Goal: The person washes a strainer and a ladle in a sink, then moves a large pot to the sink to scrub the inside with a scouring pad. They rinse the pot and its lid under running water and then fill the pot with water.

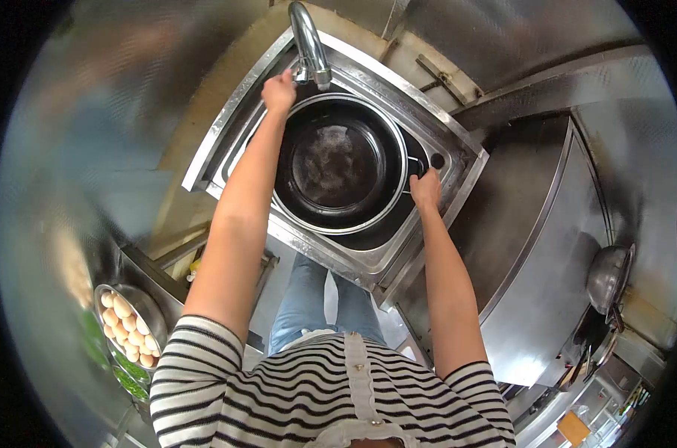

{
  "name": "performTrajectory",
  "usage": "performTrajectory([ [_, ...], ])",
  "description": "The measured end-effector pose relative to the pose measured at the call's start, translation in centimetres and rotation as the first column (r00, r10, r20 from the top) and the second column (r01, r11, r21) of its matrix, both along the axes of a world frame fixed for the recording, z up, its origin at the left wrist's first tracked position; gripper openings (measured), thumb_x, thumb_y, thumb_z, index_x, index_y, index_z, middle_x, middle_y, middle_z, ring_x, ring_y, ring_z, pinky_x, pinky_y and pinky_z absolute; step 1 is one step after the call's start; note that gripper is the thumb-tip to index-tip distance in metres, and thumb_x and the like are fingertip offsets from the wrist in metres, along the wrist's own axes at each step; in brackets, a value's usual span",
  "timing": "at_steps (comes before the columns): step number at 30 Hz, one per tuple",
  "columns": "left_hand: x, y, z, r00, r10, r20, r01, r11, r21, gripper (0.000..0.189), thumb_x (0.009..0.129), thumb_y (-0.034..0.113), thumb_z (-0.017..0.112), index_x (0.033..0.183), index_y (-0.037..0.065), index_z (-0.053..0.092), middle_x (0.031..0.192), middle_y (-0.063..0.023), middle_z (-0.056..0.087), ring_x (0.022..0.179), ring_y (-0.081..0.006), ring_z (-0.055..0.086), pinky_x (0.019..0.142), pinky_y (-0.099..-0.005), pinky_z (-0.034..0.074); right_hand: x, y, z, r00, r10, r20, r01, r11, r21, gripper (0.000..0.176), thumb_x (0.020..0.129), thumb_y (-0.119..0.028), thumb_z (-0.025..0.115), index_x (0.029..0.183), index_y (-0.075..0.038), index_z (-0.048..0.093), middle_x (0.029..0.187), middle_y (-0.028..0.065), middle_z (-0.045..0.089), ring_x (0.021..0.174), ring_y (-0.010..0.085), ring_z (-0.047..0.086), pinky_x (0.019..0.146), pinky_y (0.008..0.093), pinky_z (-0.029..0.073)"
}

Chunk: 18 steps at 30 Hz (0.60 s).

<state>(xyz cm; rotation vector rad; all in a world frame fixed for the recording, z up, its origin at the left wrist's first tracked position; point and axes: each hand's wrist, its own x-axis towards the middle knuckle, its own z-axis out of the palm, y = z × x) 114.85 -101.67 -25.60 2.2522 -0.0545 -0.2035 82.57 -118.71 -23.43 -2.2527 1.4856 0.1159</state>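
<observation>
While a bowl of eggs [129, 328] sits low at the far left, the left hand [278, 91] reaches to the sink's back edge, fingers curled together against the base of the faucet [308, 45]; whether it truly grips cannot be told. Under the spout, a large dark pot [338, 160] fills the sink [338, 257]. The right hand [426, 188] closes its fingers on the pot's side handle at the right rim. Further right lies the steel bench [532, 246], with a wok [607, 276] at its far edge.
</observation>
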Motion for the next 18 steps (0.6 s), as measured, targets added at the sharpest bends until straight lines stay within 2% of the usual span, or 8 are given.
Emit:
performTrajectory([
  [1,0.1,0.5,-0.7,0.993,0.103,-0.066,-0.102,0.995,0.016,0.043,0.078,0.042,0.050,0.071,0.001,0.064,0.070,-0.0166,0.061,0.067,-0.0310,0.060,0.065,-0.0378,0.046,-0.1,0.0,-0.1,1.000,-0.008,0.001,0.008,1.000,0.003,0.038,0.071,-0.020,0.057,0.100,0.003,0.047,0.103,0.0214,0.052,0.097,0.0368,0.049,0.082,0.0413,0.040],
  [3,0.3,1.0,-0.9,0.831,0.242,-0.500,-0.344,0.931,-0.120,0.041,0.075,0.044,0.057,0.071,0.003,0.062,0.060,-0.0061,0.058,0.051,-0.0152,0.055,0.049,-0.0280,0.045,0.1,0.2,-0.1,0.998,-0.024,-0.065,0.024,1.000,0.001,0.040,0.072,-0.021,0.059,0.104,-0.001,0.044,0.107,0.0194,0.047,0.096,0.0372,0.049,0.080,0.0444,0.041],
  [5,0.2,1.6,-0.7,0.829,0.266,-0.491,-0.352,0.932,-0.088,0.037,0.074,0.040,0.060,0.067,0.003,0.057,0.060,-0.0043,0.056,0.047,-0.0140,0.052,0.041,-0.0255,0.041,0.1,0.1,-0.1,0.998,-0.021,-0.053,0.022,1.000,0.006,0.040,0.072,-0.021,0.058,0.104,-0.001,0.044,0.107,0.0196,0.047,0.096,0.0377,0.050,0.080,0.0444,0.041],
  [8,-0.8,3.2,-0.1,0.905,0.187,-0.382,-0.207,0.978,-0.013,0.037,0.077,0.037,0.057,0.065,0.003,0.055,0.061,-0.0050,0.055,0.045,-0.0136,0.050,0.040,-0.0263,0.040,-0.2,0.3,0.2,0.999,-0.009,-0.035,0.010,1.000,0.014,0.041,0.073,-0.020,0.057,0.105,0.001,0.044,0.107,0.0203,0.047,0.095,0.0380,0.050,0.080,0.0445,0.041],
  [11,-4.6,6.0,-1.1,0.987,0.039,-0.155,-0.079,0.962,-0.262,0.039,0.080,0.038,0.051,0.060,0.004,0.053,0.058,-0.0052,0.052,0.044,-0.0120,0.047,0.041,-0.0250,0.038,-0.5,0.3,0.6,1.000,-0.016,0.001,0.016,1.000,0.027,0.040,0.072,-0.019,0.055,0.104,0.002,0.045,0.106,0.0216,0.047,0.095,0.0377,0.050,0.081,0.0443,0.041],
  [12,-6.4,7.5,-0.4,0.992,-0.013,-0.129,0.010,1.000,-0.028,0.038,0.078,0.038,0.050,0.076,0.001,0.060,0.066,-0.0132,0.060,0.065,-0.0249,0.060,0.062,-0.0338,0.044,-0.6,0.3,1.0,1.000,-0.028,0.014,0.027,0.999,0.040,0.039,0.072,-0.018,0.054,0.103,0.003,0.046,0.106,0.0224,0.047,0.095,0.0377,0.050,0.081,0.0441,0.042],
  [14,-11.6,9.8,1.9,0.996,-0.033,0.078,0.027,0.997,0.076,0.030,0.078,0.030,0.051,0.081,0.003,0.060,0.077,-0.0147,0.061,0.076,-0.0284,0.059,0.067,-0.0354,0.044,-0.4,0.3,2.6,0.997,-0.051,0.062,0.048,0.998,0.044,0.039,0.070,-0.020,0.055,0.100,0.004,0.049,0.103,0.0239,0.050,0.095,0.0377,0.050,0.082,0.0429,0.041],
  [18,-17.9,14.1,3.6,0.992,-0.055,0.113,0.035,0.985,0.170,0.023,0.077,0.024,0.051,0.083,0.004,0.060,0.075,-0.0148,0.060,0.075,-0.0300,0.058,0.066,-0.0373,0.044,0.4,-0.1,5.4,0.988,-0.014,0.151,0.004,0.998,0.069,0.035,0.068,-0.021,0.054,0.092,0.005,0.055,0.096,0.0258,0.055,0.093,0.0364,0.053,0.081,0.0412,0.041],
])
